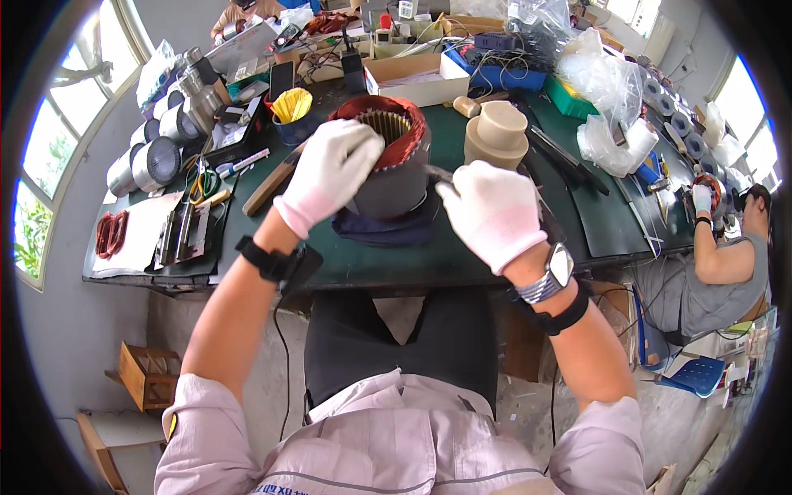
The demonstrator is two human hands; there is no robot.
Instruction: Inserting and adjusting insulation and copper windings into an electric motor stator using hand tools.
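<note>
A motor stator (393,183), a dark grey cylinder with reddish-brown copper windings at its top rim, stands upright on a folded dark blue cloth (384,229). My left hand (334,169), in a white glove, lies over the stator's left rim with its fingers curled together. Whatever they pinch is hidden. To the stator's right, my gloved right hand (497,208) is closed round a thin metal tool (439,173), whose tip points at the stator's side. Most of that tool is covered by the glove. Behind my right hand stands a beige stepped cylinder block (497,136).
Scissors (200,183), a wooden stick (271,188) and red coils (111,234) lie left. Metal cylinders (157,163) are stacked beyond. A mallet (467,106), white carton (417,82), green bin (571,101) and plastic bags (606,78) stand behind. A co-worker (718,264) sits at right.
</note>
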